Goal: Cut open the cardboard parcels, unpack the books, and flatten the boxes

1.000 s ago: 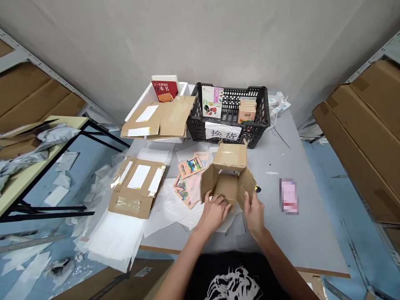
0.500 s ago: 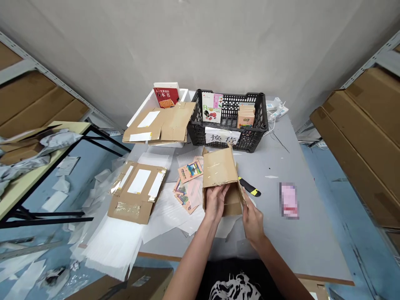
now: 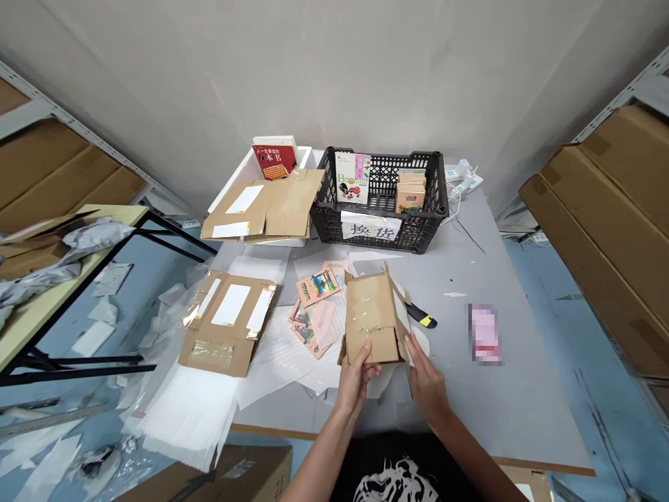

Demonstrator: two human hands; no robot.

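Note:
A small brown cardboard box [image 3: 372,317] with clear tape on its top lies folded nearly flat on the grey table [image 3: 491,404], just in front of me. My left hand [image 3: 356,380] grips its near left edge, thumb on top. My right hand [image 3: 428,382] presses its fingers against the box's right side flap. A black and yellow box cutter [image 3: 421,317] lies just right of the box. Small colourful booklets [image 3: 312,307] lie on white paper to its left.
A black plastic crate [image 3: 384,226] with books and a paper label stands at the back. Flattened cartons [image 3: 230,321] lie left, another carton [image 3: 266,208] over a white tub. A pink blurred item [image 3: 484,333] lies right. Shelves with cardboard flank both sides.
The open box has been folded down: its far flap dropped over and the sides came together. Both hands moved from inside the box to its near edge and right side.

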